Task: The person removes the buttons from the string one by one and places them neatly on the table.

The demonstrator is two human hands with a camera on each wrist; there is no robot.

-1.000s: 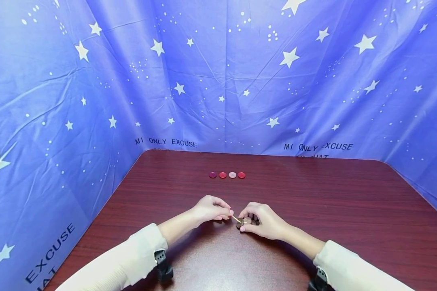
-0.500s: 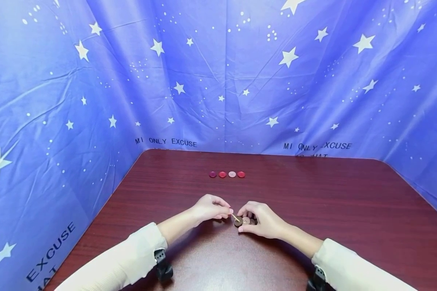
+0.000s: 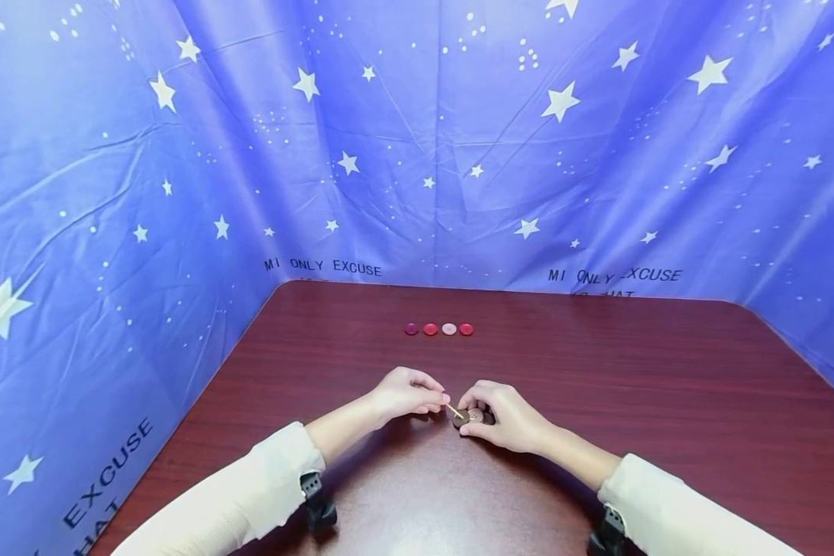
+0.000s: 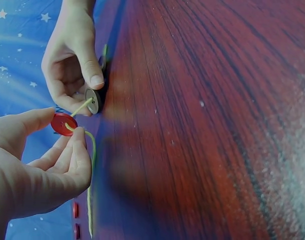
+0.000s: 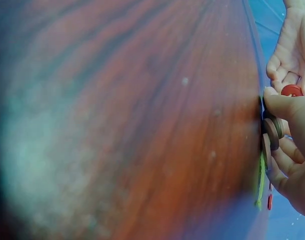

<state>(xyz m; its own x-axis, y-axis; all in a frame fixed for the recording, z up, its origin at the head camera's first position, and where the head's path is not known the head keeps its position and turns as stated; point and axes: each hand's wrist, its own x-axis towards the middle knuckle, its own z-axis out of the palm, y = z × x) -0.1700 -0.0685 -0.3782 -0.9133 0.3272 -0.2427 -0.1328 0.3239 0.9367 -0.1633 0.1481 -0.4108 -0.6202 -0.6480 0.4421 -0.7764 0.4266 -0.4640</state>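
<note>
My left hand (image 3: 405,394) pinches a red button (image 4: 58,121) between its fingertips, seen close up in the left wrist view. A yellow-green string (image 4: 94,150) passes through this button, and its loose end hangs past the fingers. From the red button the string runs to a dark brown button (image 4: 94,106). My right hand (image 3: 509,417) holds that brown button between thumb and fingers. Behind it, a light brown button (image 3: 476,416) and other brown buttons sit close together, partly hidden by the right hand. Another stretch of string (image 5: 261,182) trails below them in the right wrist view.
Beyond the hands, a short row of loose buttons lies on the dark red wooden table (image 3: 639,371): purple (image 3: 411,329), red (image 3: 430,329), pale pink (image 3: 449,329) and red (image 3: 466,329). A blue curtain (image 3: 389,154) with white stars encloses the table's back and sides.
The dark brown button at the right fingertips has turned slightly, and the string between the hands has shifted a little. Both hands stay nearly in place; the head view has moved slightly.
</note>
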